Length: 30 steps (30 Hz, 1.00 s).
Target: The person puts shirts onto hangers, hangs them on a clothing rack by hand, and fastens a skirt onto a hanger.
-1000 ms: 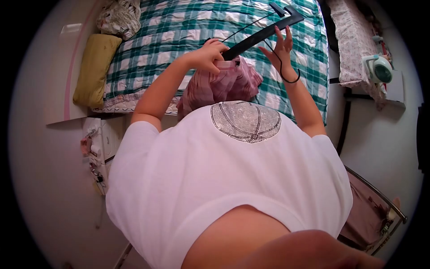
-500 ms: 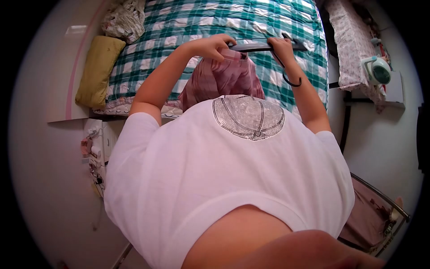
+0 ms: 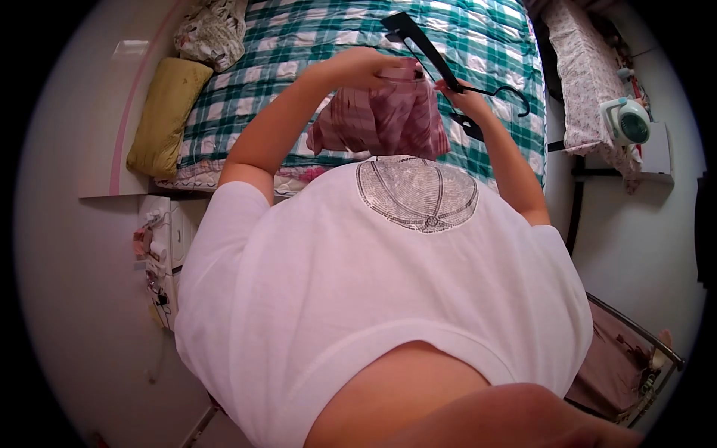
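My left hand (image 3: pixel 364 69) pinches the top edge of a dusty-pink striped garment (image 3: pixel 388 116), which hangs down in folds in front of my white shirt; its exact kind cannot be made out. In my right hand (image 3: pixel 464 99) is a black clothes hanger (image 3: pixel 429 52). The hanger is tilted, one end pointing up and away over the bed and its hook to the right. It is beside the garment's top right edge; whether the two touch is unclear.
A green-and-white checked quilt (image 3: pixel 299 45) covers the bed ahead. A mustard pillow (image 3: pixel 166 116) and a bundled cloth (image 3: pixel 210 36) lie on the left. To the right, a small fan (image 3: pixel 627 121) stands near a floral cloth (image 3: pixel 579 82). A metal-railed rack (image 3: pixel 635 332) is at lower right.
The hanger has swung from lying level across the garment's top to a steep tilt at the right, its hook now pointing right. My left hand has gone from the hanger's end to the garment.
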Each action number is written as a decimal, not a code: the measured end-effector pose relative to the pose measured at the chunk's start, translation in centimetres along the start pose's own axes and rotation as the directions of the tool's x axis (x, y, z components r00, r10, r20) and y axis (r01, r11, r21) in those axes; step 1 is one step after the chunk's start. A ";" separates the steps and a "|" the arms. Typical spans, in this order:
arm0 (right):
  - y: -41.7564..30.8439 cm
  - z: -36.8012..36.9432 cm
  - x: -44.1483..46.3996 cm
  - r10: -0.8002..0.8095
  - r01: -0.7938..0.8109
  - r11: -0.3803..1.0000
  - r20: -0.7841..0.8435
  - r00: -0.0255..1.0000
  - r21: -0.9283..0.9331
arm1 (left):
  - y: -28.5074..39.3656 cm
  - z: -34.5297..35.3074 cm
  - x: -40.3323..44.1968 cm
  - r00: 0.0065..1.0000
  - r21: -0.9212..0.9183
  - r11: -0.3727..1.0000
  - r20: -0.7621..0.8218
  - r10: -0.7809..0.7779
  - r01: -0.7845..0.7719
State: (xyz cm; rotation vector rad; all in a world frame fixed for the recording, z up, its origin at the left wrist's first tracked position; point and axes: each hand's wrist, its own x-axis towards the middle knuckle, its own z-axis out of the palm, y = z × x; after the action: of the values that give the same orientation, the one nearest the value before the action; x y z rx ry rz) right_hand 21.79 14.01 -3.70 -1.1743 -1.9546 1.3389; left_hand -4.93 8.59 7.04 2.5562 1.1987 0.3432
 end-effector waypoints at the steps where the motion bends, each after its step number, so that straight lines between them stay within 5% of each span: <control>1: -0.8 0.4 -0.2 -0.015 0.016 0.996 -0.004 1.000 0.091 | 0.5 0.5 0.2 0.999 0.009 1.000 0.046 -0.026 0.025; 5: -1.8 0.6 0.9 0.048 -0.068 0.986 0.130 0.990 0.154 | 1.3 2.5 0.8 0.992 0.032 0.999 0.124 -0.018 0.014; 9: -3.7 0.6 0.0 -0.148 0.049 0.942 0.280 0.948 0.331 | 1.1 2.7 0.7 0.997 0.069 0.998 0.082 0.003 -0.009; 13: -5.5 1.4 0.1 0.025 -0.056 0.996 0.365 0.931 0.074 | -0.3 2.6 0.2 0.993 0.101 0.995 -0.119 0.002 0.010; 14: -5.9 1.3 -0.6 -0.076 0.059 0.996 0.347 0.935 0.059 | -0.5 2.2 0.1 0.994 0.135 0.990 -0.103 -0.025 0.039; 17: 0.0 1.1 1.9 -0.013 0.025 0.999 0.349 0.937 -0.030 | -1.1 1.2 -0.4 0.995 0.198 0.975 -0.053 -0.088 0.097; 19: 0.7 0.6 2.2 -0.136 0.160 0.984 0.255 0.957 -0.075 | -2.0 1.5 -1.2 0.994 0.128 0.985 -0.030 -0.108 0.111; 22: -1.6 -1.2 0.9 0.072 -0.077 0.992 0.047 0.996 0.104 | -3.6 2.7 -2.9 0.985 0.003 0.985 0.008 -0.170 0.170; 24: -1.7 -1.9 1.0 -0.014 0.016 0.998 -0.037 0.999 0.061 | -5.4 3.9 -3.5 0.989 -0.136 0.980 0.042 -0.142 0.146; 30: -0.2 -4.7 0.1 0.020 -0.039 0.995 0.194 0.981 0.095 | -5.8 2.2 -4.2 0.986 -0.285 0.944 0.053 -0.156 0.165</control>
State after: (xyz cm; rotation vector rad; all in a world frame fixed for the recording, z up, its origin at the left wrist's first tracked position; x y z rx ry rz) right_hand 25.27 16.40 -1.69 -1.0649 -1.9833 1.5981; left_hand -10.93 8.50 2.55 2.1929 1.2355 0.4075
